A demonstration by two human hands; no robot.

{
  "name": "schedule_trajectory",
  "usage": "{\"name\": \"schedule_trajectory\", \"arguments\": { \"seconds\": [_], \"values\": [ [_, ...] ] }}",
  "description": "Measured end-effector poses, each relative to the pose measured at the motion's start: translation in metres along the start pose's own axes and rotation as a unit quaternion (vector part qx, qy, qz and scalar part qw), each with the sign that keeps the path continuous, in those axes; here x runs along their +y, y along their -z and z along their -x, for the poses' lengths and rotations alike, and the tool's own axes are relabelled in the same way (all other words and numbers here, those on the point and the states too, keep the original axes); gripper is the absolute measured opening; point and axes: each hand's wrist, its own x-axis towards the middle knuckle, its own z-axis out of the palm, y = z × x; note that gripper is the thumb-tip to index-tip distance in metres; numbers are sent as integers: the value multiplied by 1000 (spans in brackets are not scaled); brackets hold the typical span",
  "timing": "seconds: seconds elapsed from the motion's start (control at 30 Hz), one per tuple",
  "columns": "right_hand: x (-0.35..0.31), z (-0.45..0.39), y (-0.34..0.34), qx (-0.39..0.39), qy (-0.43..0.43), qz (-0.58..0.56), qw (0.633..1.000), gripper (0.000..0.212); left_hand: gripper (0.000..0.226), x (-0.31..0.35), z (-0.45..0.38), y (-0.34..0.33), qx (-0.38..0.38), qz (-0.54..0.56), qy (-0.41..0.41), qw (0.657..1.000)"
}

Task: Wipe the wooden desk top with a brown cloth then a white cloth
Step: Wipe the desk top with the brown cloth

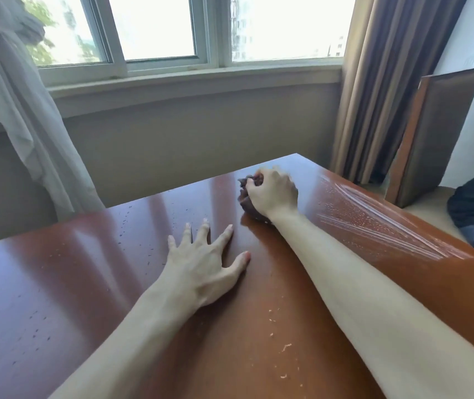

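- Head view: the right hand [271,191] is curled round a bunched brown cloth [246,194], pressing it onto the bench [57,283] near the far corner.
- The cloth shows as a dark wad at the fingers and under the palm, touching the wood.
- The left hand [201,260] lies flat on the bench, fingers spread and straight, nearer the person and left of the right forearm.
- Wet streaks [388,223] run along the bench's right edge, just beside the right arm.
- Pale crumbs [284,347] lie between the forearms; dark specks [28,321] dot the left part.
- A wooden board [434,133] leans upright beyond the right edge, next to brown curtains [388,76].
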Motion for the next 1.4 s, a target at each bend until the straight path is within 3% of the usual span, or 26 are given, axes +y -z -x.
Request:
{"name": "schedule_trajectory", "arguments": {
  "seconds": [0.1, 0.2, 0.27, 0.43, 0.5, 0.63, 0.77, 0.9, 1.13, 1.27, 1.4],
  "values": [
    [-38, -42, -51, -4, -11, 28, 1000, 30, 75, -2, -5, 0, 2, -10, -11, 1000],
    [-59, -56, -70, -108, 113, -26, 987, 29, 74, -6, -6, -1, 2, -9, -14, 1000],
    [-41, -75, -60, -163, 142, -46, 975, 27, 74, -8, -7, -1, -2, -13, -13, 1000],
    [15, -119, -40, -62, -33, -14, 997, 34, 73, -9, -8, 0, -8, -15, -12, 1000],
    [16, -106, -40, -73, 8, -12, 997, 34, 73, -8, -8, 1, -12, -19, -13, 1000],
    [21, -72, -18, -177, 110, -63, 976, 28, 75, -8, -9, 5, -24, -14, -12, 1000],
    [15, -52, -4, -76, 12, -19, 997, 33, 76, -9, -9, 5, -38, -13, -6, 999],
    [19, 26, 37, -152, 68, -70, 983, 30, 76, -8, -8, 4, -52, -6, 2, 999],
    [57, 177, 130, -99, 88, -61, 989, 20, 75, 3, 8, 17, -48, 22, 15, 998],
    [58, 174, 126, -74, 68, -69, 993, 20, 75, 2, 11, 13, -34, 18, 14, 999],
    [51, 110, 91, -33, 34, -35, 998, 21, 74, 0, 6, 7, -23, -2, 9, 1000]
  ]
}}
